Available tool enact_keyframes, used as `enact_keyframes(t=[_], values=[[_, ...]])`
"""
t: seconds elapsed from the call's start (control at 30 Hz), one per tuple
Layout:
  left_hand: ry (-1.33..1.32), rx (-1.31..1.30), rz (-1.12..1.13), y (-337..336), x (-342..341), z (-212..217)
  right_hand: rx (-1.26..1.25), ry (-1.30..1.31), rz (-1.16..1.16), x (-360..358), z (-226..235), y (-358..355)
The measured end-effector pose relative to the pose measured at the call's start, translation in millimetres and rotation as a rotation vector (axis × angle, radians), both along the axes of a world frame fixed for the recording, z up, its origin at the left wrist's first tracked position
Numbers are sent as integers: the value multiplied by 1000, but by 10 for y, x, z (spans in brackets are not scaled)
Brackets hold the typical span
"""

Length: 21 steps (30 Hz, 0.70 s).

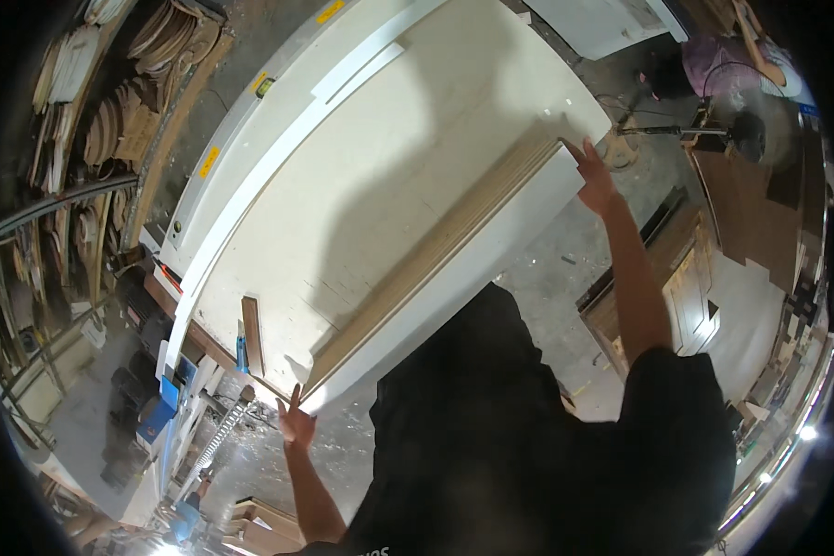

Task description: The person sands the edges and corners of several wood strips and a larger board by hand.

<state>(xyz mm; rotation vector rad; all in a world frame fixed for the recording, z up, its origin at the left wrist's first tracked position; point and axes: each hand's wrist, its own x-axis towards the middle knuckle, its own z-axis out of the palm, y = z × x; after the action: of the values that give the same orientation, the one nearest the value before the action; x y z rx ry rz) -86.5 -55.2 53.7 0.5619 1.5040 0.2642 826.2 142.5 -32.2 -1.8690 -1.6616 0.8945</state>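
A stack of long narrow boards (445,243) with a white outer face (473,250) lies slantwise along the near edge of a large pale tabletop (343,250). At the stack's far right end is my right hand (597,178), its fingers closed around the corner. My left hand (296,424) is at the near left end, fingers spread and touching the boards. Close to it on the tabletop are a blue utility knife (242,347) and a short brown wooden strip (253,335).
A long white strip (259,176) and a spirit level (215,153) run along the table's far left side. Racks of curved wooden pieces (120,130) stand at left. A fan (749,134) and another person (718,65) are at upper right. Wooden panels (663,278) stand at right.
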Motion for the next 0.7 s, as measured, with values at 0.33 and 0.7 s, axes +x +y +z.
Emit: enact_keyframes(t=[0.33,0.7], values=[[-336,-26,787,-56,875,-297,-805,945,-426,146,230,494],[-481,17,790,70,1116,-230,-740,873,-561,-78,397,475]])
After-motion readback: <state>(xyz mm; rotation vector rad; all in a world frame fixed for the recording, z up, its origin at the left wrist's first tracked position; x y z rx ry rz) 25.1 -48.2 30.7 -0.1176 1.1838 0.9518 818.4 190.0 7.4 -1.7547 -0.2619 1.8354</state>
